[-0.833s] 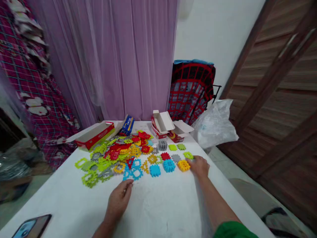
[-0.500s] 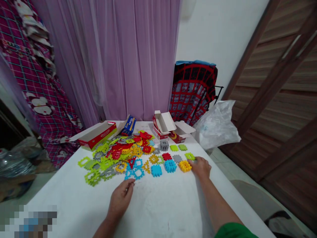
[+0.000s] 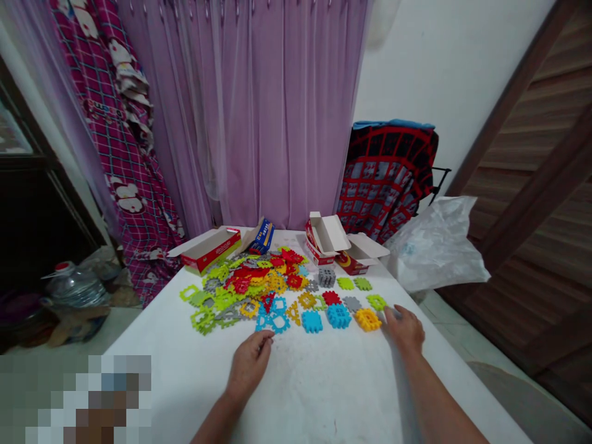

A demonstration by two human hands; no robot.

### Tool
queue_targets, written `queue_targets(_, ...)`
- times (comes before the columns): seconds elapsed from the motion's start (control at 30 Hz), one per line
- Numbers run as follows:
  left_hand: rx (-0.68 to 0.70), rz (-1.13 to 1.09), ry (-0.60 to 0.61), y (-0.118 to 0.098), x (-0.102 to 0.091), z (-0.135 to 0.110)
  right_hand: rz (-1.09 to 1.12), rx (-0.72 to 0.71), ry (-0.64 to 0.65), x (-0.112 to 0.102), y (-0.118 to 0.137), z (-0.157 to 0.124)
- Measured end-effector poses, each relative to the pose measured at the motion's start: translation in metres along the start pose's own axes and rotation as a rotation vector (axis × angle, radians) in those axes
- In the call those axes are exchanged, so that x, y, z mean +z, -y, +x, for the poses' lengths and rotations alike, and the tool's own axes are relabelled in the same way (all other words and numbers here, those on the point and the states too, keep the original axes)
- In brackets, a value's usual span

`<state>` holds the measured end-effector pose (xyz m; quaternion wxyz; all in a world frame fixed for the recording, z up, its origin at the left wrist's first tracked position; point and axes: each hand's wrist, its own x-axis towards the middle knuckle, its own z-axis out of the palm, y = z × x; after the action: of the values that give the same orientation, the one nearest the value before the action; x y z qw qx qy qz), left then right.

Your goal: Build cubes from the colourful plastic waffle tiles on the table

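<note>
A heap of flat interlocking plastic pieces (image 3: 250, 285) in green, red, yellow, grey and blue lies on a white table (image 3: 324, 388). A row of small built blocks sits nearer me: blue (image 3: 312, 321), blue (image 3: 339, 315), yellow (image 3: 368, 319). My left hand (image 3: 250, 364) rests on the table just below the blue open-frame pieces (image 3: 272, 322), fingers loosely curled, holding nothing. My right hand (image 3: 406, 328) lies flat on the table right of the yellow block, fingers stretched toward it.
Open red-and-white boxes (image 3: 210, 248) (image 3: 324, 237) (image 3: 361, 254) and a blue box (image 3: 261, 237) stand at the table's far edge. A crumpled plastic bag (image 3: 435, 243) hangs off the right side. Purple curtain (image 3: 259, 111), a draped chair (image 3: 386, 172) and a wooden door (image 3: 546, 185) lie beyond.
The camera has turned left and up, so everything has shifted right in view. My right hand has eased slightly away from the yellow block. My left hand stays in place.
</note>
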<state>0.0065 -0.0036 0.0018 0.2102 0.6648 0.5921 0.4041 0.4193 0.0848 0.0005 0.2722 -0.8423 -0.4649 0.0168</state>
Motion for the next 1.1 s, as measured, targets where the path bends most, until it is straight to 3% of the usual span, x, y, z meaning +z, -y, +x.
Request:
queue_targets(0.33, -0.016, -0.039, -0.005, -0.004, -0.001, 0.000, 0.077, 0.141, -0.027, -0.005, -0.004, -0.015)
queue_targets(0.7, 0.006, -0.069, -0.046, -0.003, -0.001, -0.001, 0.099, 0.140, -0.081, -0.004, -0.008, -0.023)
queue_targets(0.77, 0.058, -0.024, -0.096, 0.001, -0.010, 0.003, 0.095, 0.143, -0.065, -0.005, -0.008, -0.024)
queue_targets(0.87, 0.115, 0.123, -0.260, 0.018, -0.042, 0.021, 0.090, 0.138, -0.048, -0.004, -0.010, -0.024)
queue_targets(1.0, -0.127, 0.372, -0.403, 0.048, -0.097, 0.060, 0.090, 0.118, -0.063, -0.002, -0.013, -0.024)
queue_targets(1.1, -0.366, 0.540, -0.304, 0.061, -0.120, 0.086, 0.095, 0.110, -0.060, -0.002, -0.014, -0.024)
